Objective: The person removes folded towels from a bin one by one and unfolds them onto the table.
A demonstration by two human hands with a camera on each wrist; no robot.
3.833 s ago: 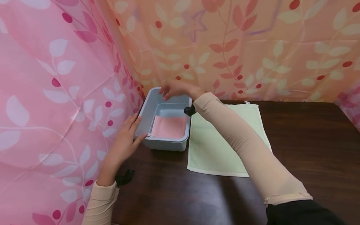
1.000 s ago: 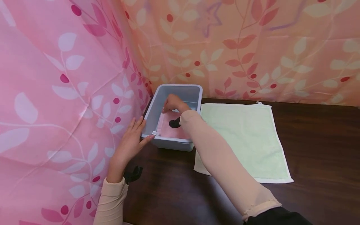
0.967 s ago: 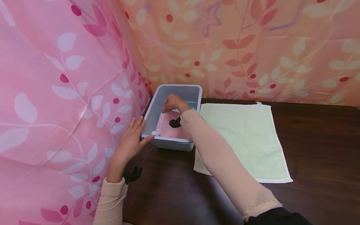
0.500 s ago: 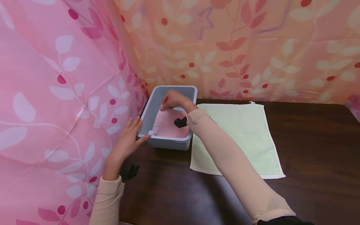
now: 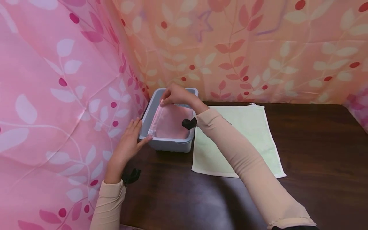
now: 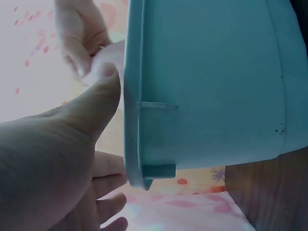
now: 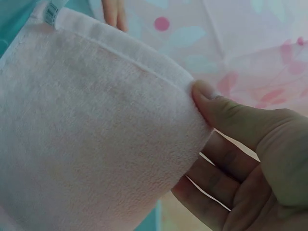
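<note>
— While I'm watching from here, I'm seeing the right hand reaching over the blue-grey plastic bin. What is it holding?

— It's pinching one corner of the pink towel. In the right wrist view I'm seeing the thumb lying on top, near the hemmed edge, and the index finger tucking behind the cloth.

— And where is that towel sitting?

— It's sitting in the bin, with the pinched corner standing above the rim and the white label lying by the bin's near left corner.

— What is the left hand doing?

— Its fingers are stretching out along the bin's left edge, and its thumb, spreading away from them, is touching the rim at the near left corner.

— Where am I seeing the bin?

— It's standing near the far left corner of the dark wooden desk. Just right of it, the pale green towel is lying flat by the desk's far edge, and the beige right sleeve is crossing above it. A pink floral curtain is hanging along the left edge.
</note>
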